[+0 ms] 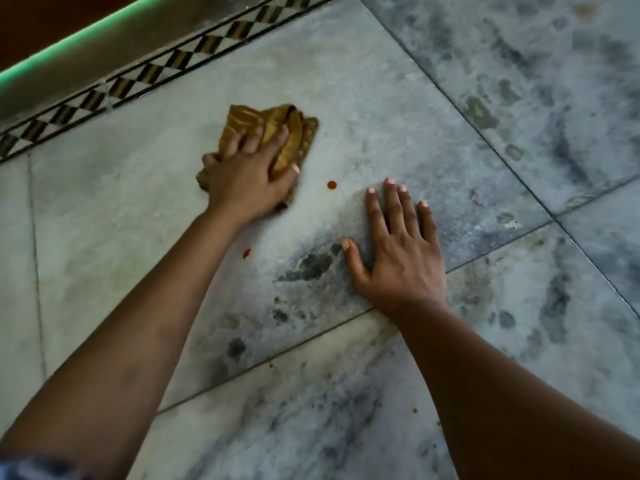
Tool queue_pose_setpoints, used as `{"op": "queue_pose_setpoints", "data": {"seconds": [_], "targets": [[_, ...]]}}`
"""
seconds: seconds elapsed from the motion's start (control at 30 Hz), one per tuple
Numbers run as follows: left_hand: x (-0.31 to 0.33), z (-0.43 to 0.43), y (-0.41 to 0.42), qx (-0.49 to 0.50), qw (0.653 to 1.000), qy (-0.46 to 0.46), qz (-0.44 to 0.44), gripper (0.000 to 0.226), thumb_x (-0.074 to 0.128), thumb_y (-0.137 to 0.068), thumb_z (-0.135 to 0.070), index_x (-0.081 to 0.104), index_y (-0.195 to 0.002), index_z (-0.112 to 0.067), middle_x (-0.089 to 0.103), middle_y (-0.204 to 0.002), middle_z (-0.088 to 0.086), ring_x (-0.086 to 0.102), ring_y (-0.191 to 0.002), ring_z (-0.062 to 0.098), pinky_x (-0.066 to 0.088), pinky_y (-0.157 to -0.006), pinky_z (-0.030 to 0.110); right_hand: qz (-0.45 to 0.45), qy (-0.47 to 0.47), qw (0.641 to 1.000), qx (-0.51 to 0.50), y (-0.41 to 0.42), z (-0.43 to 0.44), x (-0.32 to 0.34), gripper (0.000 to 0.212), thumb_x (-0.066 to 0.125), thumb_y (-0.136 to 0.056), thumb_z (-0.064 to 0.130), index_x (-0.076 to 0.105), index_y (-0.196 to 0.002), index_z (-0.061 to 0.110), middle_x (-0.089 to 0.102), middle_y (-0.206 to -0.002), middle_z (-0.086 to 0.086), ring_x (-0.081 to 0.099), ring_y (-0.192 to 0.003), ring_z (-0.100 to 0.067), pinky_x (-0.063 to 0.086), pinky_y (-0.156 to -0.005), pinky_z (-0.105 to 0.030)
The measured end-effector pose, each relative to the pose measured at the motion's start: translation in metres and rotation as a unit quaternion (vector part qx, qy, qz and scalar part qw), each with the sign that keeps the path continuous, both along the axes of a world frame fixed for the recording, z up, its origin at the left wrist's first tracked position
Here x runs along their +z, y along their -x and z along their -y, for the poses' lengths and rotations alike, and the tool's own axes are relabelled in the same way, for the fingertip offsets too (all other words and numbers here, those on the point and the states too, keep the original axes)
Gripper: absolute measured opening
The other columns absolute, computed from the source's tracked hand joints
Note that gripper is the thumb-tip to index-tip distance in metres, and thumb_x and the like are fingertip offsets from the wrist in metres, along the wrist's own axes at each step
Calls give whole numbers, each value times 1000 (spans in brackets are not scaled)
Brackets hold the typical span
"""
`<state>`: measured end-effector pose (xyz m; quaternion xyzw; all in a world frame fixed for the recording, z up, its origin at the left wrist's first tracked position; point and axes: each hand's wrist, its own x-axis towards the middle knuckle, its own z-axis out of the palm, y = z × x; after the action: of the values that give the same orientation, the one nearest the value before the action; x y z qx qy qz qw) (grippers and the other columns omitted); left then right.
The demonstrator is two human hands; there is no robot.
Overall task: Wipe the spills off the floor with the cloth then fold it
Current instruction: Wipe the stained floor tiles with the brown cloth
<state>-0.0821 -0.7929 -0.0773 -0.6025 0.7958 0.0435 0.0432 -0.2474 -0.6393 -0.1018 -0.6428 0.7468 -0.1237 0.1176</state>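
Observation:
My left hand presses a crumpled mustard-brown cloth onto the grey marble floor, fingers curled into it. A round red-brown spill drop lies just right of that hand. Another red drop sits beside my left forearm. My right hand rests flat on the floor with fingers spread, holding nothing. Smaller orange specks dot the nearer tile.
A patterned black, brown and white tile border runs diagonally along the far left, with a grey skirting and a green-lit edge behind it. Dark marble veins and grout lines cross the floor.

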Motion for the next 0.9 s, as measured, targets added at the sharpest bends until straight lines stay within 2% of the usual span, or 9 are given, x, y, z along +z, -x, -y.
{"op": "queue_pose_setpoints", "data": {"seconds": [0.07,0.17,0.27,0.37,0.5,0.6,0.7,0.8,0.9], "targets": [[5,-35,-19,-51,998,23,30,77,19,-76,-73,24,-145,-41,23,-156,2,24,-137,31,26,-98,48,-1,-6,1000,5,1,1,1,74,23,-89,55,9,-150,15,3,-158,-11,1,-146,-23,-3,-118,-40],[7,-35,-47,-16,997,48,55,84,17,-74,-79,29,-145,-36,27,-152,8,27,-132,35,24,-98,50,1,-11,1000,4,1,0,3,75,24,-89,55,7,-150,15,2,-158,-11,-1,-146,-23,-3,-118,-40],[-7,10,-31,75,997,24,8,80,23,-84,-74,15,-150,-30,8,-159,8,6,-144,32,7,-113,54,7,-8,1000,3,0,0,2,75,24,-88,54,8,-150,15,2,-158,-11,0,-146,-23,-4,-118,-39],[-12,41,20,122,991,-20,-53,74,21,-87,-72,2,-150,-38,-6,-160,5,-6,-146,31,-5,-114,56,2,-8,1000,3,0,0,2,75,24,-88,54,9,-150,15,3,-158,-11,1,-146,-23,-4,-118,-39],[-11,-8,54,-12,999,-28,-35,64,20,-90,-68,-1,-146,-47,-9,-160,0,-9,-146,28,-9,-114,53,-6,-15,1000,4,0,0,3,76,22,-88,55,7,-150,14,2,-158,-11,-1,-146,-23,-2,-118,-40],[-9,-54,23,-118,993,-15,-22,63,19,-87,-68,1,-144,-50,-7,-159,-6,-8,-146,22,-6,-114,51,-10,-25,1000,8,1,0,2,77,19,-89,55,1,-150,12,-3,-158,-9,-5,-146,-19,-5,-118,-37],[-5,-27,1,-60,997,-34,-27,60,21,-88,-66,8,-144,-50,-2,-160,-6,-4,-147,22,-2,-114,54,-7,-23,1000,10,1,1,1,78,18,-88,55,0,-150,10,-4,-158,-9,-6,-146,-19,-6,-118,-35],[-9,8,35,37,997,-40,-57,56,24,-93,-62,9,-145,-49,-3,-160,-5,-6,-146,24,-2,-114,57,-3,-18,1000,5,2,0,1,78,18,-88,54,2,-150,10,-2,-158,-9,-4,-146,-19,-5,-118,-36],[-12,-6,66,-7,998,-24,-49,57,22,-93,-62,6,-146,-47,-5,-160,-4,-7,-147,23,-6,-112,57,-14,-27,999,14,2,1,1,78,17,-88,54,0,-149,9,-3,-158,-10,-5,-146,-20,-5,-118,-36]]}}
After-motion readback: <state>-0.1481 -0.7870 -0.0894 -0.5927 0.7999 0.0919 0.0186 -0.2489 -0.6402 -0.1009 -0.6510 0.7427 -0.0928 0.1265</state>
